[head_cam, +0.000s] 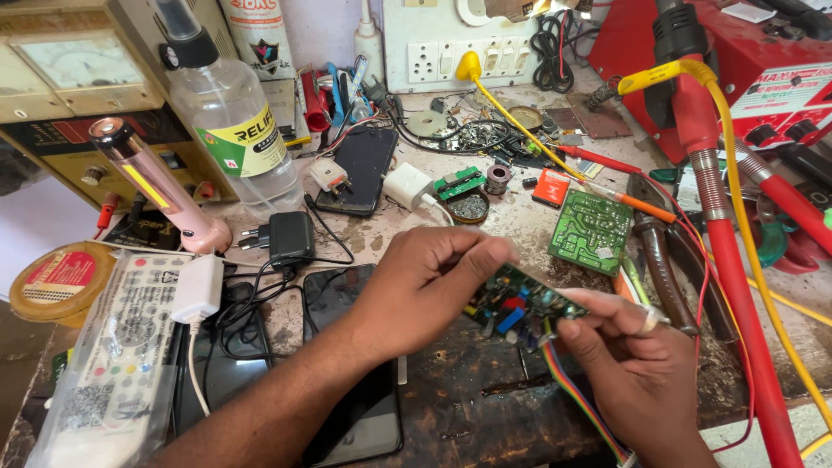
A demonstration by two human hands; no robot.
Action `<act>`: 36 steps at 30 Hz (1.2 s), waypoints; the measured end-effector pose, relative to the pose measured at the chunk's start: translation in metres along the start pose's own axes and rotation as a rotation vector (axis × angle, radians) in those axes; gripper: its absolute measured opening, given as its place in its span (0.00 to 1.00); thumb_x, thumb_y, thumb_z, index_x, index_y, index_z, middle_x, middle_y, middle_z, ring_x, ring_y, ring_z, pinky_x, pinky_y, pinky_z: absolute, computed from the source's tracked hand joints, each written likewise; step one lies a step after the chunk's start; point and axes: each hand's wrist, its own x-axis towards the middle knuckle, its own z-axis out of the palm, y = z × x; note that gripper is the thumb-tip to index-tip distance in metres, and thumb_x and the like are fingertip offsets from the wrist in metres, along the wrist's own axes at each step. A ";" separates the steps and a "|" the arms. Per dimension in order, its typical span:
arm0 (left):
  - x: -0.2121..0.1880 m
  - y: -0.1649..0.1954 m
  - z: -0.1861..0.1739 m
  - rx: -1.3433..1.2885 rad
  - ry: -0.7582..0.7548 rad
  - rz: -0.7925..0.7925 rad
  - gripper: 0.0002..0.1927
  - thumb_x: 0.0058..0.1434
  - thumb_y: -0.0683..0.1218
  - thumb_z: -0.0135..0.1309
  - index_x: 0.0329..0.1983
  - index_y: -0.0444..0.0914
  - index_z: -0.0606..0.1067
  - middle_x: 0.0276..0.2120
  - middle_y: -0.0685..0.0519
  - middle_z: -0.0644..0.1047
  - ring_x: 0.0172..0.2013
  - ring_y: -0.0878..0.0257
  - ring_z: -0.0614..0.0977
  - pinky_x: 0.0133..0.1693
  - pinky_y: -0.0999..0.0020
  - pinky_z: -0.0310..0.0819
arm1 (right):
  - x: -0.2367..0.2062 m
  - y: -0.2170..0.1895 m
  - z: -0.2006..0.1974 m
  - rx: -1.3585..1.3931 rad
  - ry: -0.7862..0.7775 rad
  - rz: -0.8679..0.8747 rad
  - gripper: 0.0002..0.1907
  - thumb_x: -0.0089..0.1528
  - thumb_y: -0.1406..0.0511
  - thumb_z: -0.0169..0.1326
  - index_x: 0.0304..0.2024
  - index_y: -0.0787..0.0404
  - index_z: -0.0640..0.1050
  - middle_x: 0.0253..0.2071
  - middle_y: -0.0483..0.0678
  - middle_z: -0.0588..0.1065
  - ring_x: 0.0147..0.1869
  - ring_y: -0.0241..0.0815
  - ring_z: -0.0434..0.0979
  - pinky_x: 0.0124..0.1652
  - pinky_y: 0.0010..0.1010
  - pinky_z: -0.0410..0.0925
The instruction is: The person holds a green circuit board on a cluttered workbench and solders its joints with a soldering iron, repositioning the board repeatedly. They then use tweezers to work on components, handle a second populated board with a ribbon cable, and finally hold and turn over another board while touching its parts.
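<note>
Head view: small circuit board (520,305) held just above the table (468,399), left hand (425,282) and right hand (633,355) at either end, fingers (485,260) clamped on its edges. Striped ribbon cable (576,394) hanging beneath; green board (589,232) lying near.

A small green circuit board (520,305) carries blue, red and yellow parts, and a striped ribbon cable (582,400) of red, blue, green and yellow hangs from it. A second board (589,230) is plain green with pale dots. The worktop (485,399) is dark brown, stained and scratched. A soldering tool (726,260) is bright red with a yellow cord (745,217). A clear bottle (232,121) has a yellow-and-green label. A torch (160,186) is pale pink.
</note>
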 end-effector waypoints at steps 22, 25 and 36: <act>-0.010 -0.001 0.002 0.212 0.072 0.569 0.18 0.57 0.49 0.72 0.46 0.41 0.79 0.49 0.52 0.84 0.57 0.56 0.86 0.60 0.61 0.80 | -0.012 -0.030 0.011 -0.203 0.090 -0.505 0.15 0.61 0.75 0.62 0.50 0.65 0.80 0.54 0.56 0.79 0.60 0.43 0.83 0.52 0.28 0.80; -0.011 -0.001 0.003 0.216 0.091 0.609 0.18 0.56 0.49 0.71 0.45 0.41 0.78 0.49 0.53 0.84 0.56 0.56 0.86 0.62 0.60 0.80 | -0.014 -0.033 0.010 -0.303 0.101 -0.499 0.15 0.59 0.75 0.62 0.49 0.65 0.80 0.52 0.57 0.80 0.54 0.41 0.84 0.49 0.26 0.80; -0.016 0.003 0.007 0.233 0.110 0.590 0.17 0.58 0.49 0.71 0.45 0.40 0.78 0.48 0.53 0.84 0.54 0.58 0.87 0.65 0.56 0.77 | -0.018 -0.032 0.012 -0.309 0.133 -0.527 0.15 0.60 0.74 0.64 0.50 0.65 0.80 0.51 0.57 0.81 0.50 0.38 0.84 0.47 0.22 0.78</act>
